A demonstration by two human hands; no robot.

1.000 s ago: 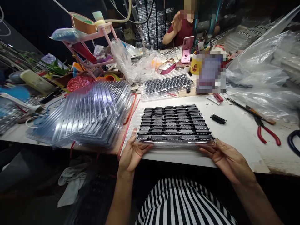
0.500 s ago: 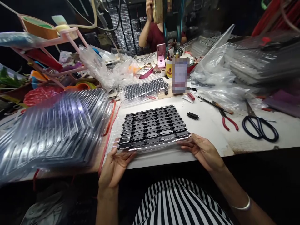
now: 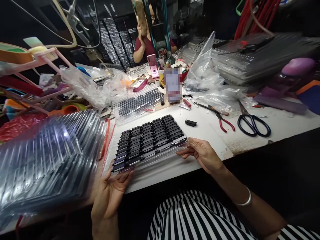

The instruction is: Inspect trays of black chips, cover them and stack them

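Note:
A clear plastic tray [image 3: 153, 161] lies low over the near part of the worktable, tilted in the view with its left end closer to me. Rows of small black parts with pale comb-like teeth [image 3: 150, 137] fill it. My left hand [image 3: 112, 189] grips the near left corner, fingers under the edge. At the near right corner, my right hand [image 3: 203, 154] pinches the rim between thumb and fingers. One loose black part [image 3: 190, 123] of similar look rests on the white tabletop, right of the tray.
Stacked clear trays [image 3: 47, 166] crowd the left side. Behind lie another filled tray [image 3: 140, 101], plastic bags [image 3: 207, 76] and a blurred-out upright phone-like object [image 3: 173, 85]. Red-handled pliers [image 3: 225, 123] and scissors [image 3: 252, 125] lie right. A co-worker [image 3: 143, 46] sits across.
My view has swung to the right, so the table's things appear further left. Both hands keep hold of the tray, whose left end now shows lower in the view.

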